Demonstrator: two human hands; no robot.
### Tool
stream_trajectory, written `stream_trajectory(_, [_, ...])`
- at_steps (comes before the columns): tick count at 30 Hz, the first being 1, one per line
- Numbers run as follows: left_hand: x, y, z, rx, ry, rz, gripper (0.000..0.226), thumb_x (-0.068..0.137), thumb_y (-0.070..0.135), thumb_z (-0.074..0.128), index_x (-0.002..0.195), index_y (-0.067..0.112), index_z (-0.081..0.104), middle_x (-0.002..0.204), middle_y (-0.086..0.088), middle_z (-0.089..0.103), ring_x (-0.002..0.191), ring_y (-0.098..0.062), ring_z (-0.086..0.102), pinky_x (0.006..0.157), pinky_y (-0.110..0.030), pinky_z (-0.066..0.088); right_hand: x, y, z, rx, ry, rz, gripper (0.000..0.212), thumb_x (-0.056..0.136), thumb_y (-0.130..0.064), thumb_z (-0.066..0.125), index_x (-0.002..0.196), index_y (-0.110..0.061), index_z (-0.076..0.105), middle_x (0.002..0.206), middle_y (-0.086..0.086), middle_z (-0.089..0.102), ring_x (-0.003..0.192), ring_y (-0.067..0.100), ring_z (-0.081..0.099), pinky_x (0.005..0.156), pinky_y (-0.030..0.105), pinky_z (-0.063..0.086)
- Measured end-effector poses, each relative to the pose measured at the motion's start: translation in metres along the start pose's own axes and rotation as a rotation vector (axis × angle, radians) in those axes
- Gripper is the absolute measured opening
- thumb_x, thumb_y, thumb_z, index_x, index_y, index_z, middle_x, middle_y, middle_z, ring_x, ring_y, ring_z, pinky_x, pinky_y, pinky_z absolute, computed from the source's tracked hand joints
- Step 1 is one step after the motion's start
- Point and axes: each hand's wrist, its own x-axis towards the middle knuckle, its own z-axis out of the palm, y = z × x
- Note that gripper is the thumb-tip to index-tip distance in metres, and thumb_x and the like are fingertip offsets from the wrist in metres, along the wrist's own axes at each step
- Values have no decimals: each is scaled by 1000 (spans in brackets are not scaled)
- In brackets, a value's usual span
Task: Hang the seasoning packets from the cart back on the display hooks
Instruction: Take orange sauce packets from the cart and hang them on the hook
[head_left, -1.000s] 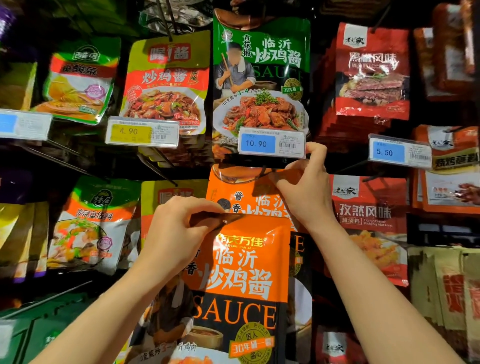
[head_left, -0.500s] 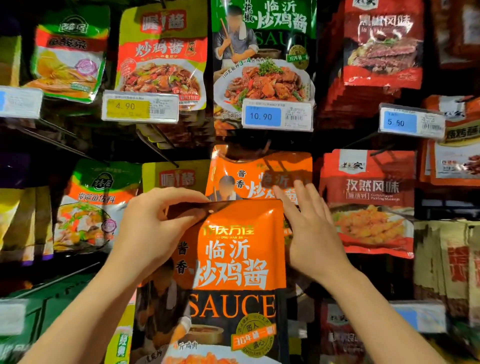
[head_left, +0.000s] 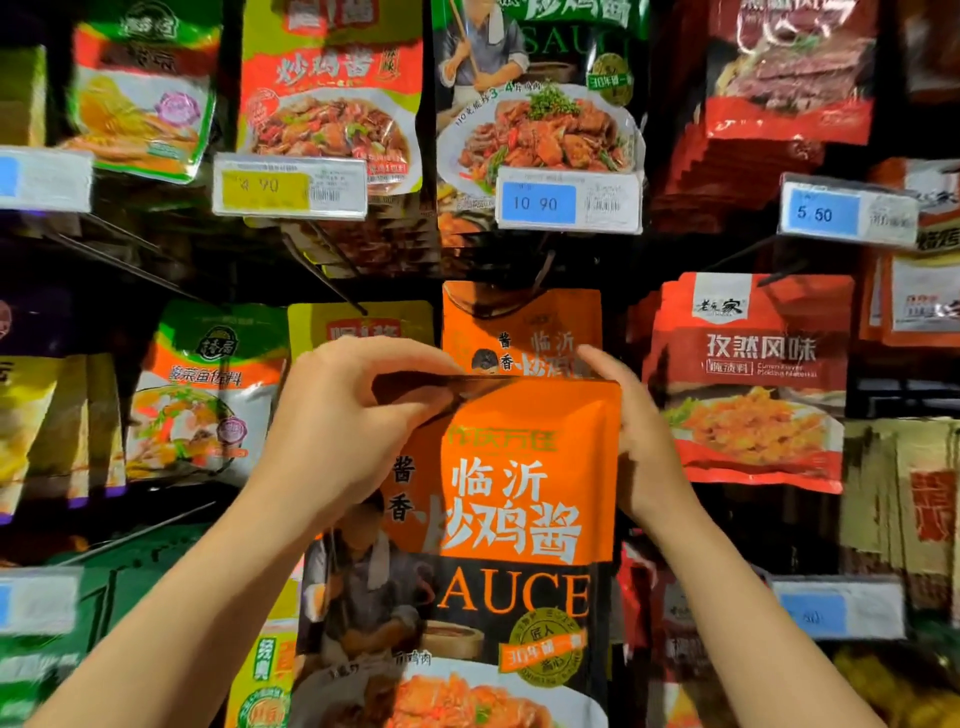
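Observation:
An orange sauce packet (head_left: 498, 499) with white characters and the word SAUCE is held upright in front of the display. My left hand (head_left: 343, 426) pinches its top left corner between thumb and fingers. My right hand (head_left: 631, 436) grips its top right edge, fingers behind the packet. Directly behind it hangs a matching orange packet (head_left: 519, 327) on a dark hook (head_left: 543, 270), a little above the held packet's top edge.
Green and yellow packets (head_left: 208, 395) hang to the left, red packets (head_left: 748, 374) to the right. Above are more packets and price tags reading 4.90 (head_left: 288, 186), 10.90 (head_left: 566, 200) and 5.50 (head_left: 847, 215). Bare hook rods (head_left: 322, 275) stick out at mid left.
My right hand has come down from the hanging orange packet and the price tag and now grips the held packet's right edge. The view has tilted downward and drawn closer.

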Motion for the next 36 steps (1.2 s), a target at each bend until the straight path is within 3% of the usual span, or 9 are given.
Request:
stream_trajectory(4, [8, 14, 2, 6, 28, 32, 28, 77, 15, 71, 77, 43, 66, 82, 31, 61, 87, 4, 60, 80, -23, 50, -20, -48, -25, 381, -67, 12, 62, 72, -73, 51, 121, -36, 54, 111, -3, 68, 101, 6, 64, 74, 20, 52])
stream_trajectory(8, [20, 31, 1, -47, 18, 78, 24, 77, 13, 70, 80, 37, 71, 79, 30, 63, 78, 13, 58, 64, -5, 42, -26, -74, -32, 465, 17, 4, 39, 71, -22, 73, 107, -18, 59, 90, 5, 73, 78, 19, 71, 63, 29, 55])
stream_trajectory(13, [46, 42, 8, -77, 20, 97, 21, 79, 13, 70, 90, 31, 72, 92, 20, 67, 90, 6, 59, 82, -12, 46, -1, -88, -38, 561, 164, -15, 22, 78, 2, 66, 91, -14, 58, 73, 2, 71, 67, 16, 69, 60, 27, 56])
stream_trajectory(16, [57, 43, 12, -128, 42, 79, 20, 79, 12, 70, 90, 29, 72, 92, 17, 67, 90, 4, 60, 85, -17, 48, 12, -94, -42, 468, 199, -68, 26, 79, 1, 67, 94, -17, 57, 76, 3, 70, 69, 18, 68, 64, 31, 56])
stream_trajectory(20, [55, 43, 16, -99, 85, 130, 19, 81, 12, 69, 93, 27, 72, 87, 24, 60, 86, 15, 54, 74, 1, 39, 12, -88, -47, 223, 240, -160, 39, 80, -7, 70, 106, -31, 52, 85, 3, 69, 77, 16, 68, 67, 31, 56])
stream_trajectory(23, [50, 40, 22, -66, 132, 163, 19, 81, 12, 69, 94, 25, 73, 83, 27, 54, 85, 17, 48, 72, 3, 33, 13, -85, -52, -41, 243, -297, 31, 78, -14, 73, 103, -30, 61, 102, -3, 63, 95, -1, 58, 80, 10, 43])
stream_trajectory(28, [50, 34, 34, -34, 212, 234, 18, 78, 20, 66, 93, 29, 72, 83, 21, 61, 93, -8, 51, 79, -24, 45, 28, -102, -71, -430, 112, -341, 24, 76, -21, 74, 97, -30, 68, 93, -10, 64, 91, 5, 57, 81, 21, 42])
stream_trajectory(31, [51, 34, 38, -38, 195, 256, 18, 78, 25, 64, 94, 29, 72, 87, 19, 63, 95, -12, 52, 80, -34, 46, 32, -104, -75, -357, 64, -322, 15, 76, -15, 73, 81, -29, 69, 80, -17, 68, 80, -2, 63, 73, 14, 46])
stream_trajectory(36, [59, 16, 36, -183, 154, 98, 18, 74, 30, 77, 91, 32, 71, 94, 15, 66, 88, 3, 58, 81, -17, 46, 36, -89, -72, -226, 194, -241, 16, 76, -11, 72, 80, -27, 70, 81, -13, 69, 78, 2, 64, 75, 20, 49])
